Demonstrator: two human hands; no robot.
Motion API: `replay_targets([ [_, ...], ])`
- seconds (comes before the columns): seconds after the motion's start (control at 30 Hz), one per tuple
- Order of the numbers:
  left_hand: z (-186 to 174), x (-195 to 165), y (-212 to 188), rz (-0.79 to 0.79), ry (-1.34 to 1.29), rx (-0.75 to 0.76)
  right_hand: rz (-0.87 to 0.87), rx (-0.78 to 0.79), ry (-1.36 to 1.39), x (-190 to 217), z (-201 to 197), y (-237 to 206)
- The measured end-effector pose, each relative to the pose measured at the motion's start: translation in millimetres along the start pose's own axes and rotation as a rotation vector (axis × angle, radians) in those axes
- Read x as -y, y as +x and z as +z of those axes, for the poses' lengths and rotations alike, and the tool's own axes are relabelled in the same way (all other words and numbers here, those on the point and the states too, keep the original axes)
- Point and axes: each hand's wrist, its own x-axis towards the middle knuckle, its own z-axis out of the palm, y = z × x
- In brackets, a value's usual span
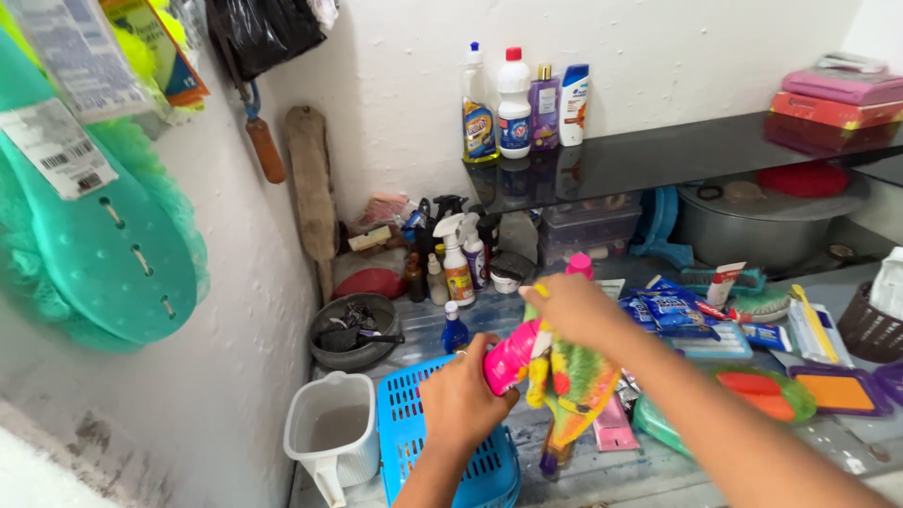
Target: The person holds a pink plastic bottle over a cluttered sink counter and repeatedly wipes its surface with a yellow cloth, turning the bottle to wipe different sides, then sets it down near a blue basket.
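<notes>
My left hand (461, 400) grips a bright pink bottle (511, 358) by its lower part, over a blue slotted plastic basket (406, 423). My right hand (574, 310) holds a multicoloured cloth (574, 381), yellow, green and red, bunched against the bottle and hanging down below it. Both hands are close together above the cluttered grey counter.
A white jug (331, 435) stands left of the basket, a dark bowl (356, 331) behind it. Spray bottles (456, 263), blue packets (670, 309), sponges (842, 390) and brushes (752, 301) crowd the counter. A black shelf (677, 155) carries several bottles (515, 105); a green plastic item (103, 254) hangs on the left wall.
</notes>
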Motion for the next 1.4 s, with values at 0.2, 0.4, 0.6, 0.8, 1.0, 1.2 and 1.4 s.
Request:
replay_targets([
  [0.2, -6, -10, 7, -0.132, -0.406, 0.004, 0.079, 0.201, 1.196, -71, -20, -20],
  [0.4, -1, -34, 25, 0.018, -0.755, 0.182, 0.067, 0.301, 1.589, -66, -13, -46],
  [0.6, -6, -72, 38, 0.129, -1.033, 0.495, 0.065, 0.238, 1.517, -63, -31, -38],
  [0.8, 3, -95, 58, 0.134, -1.09, 0.654, -0.078, 0.158, 1.505, -106, -34, -37],
  [1.0, 31, -113, 79, 0.122, -0.962, 0.619, -0.063, 0.002, 1.361, -135, -38, -31],
  [1.2, 42, -116, 99, 0.006, -0.842, 0.457, -0.087, 0.151, 1.06, -169, -33, -38],
  [1.4, 48, -122, 92, -0.079, -0.86, 0.346, -0.09, 0.095, 0.926, -175, -36, -40],
])
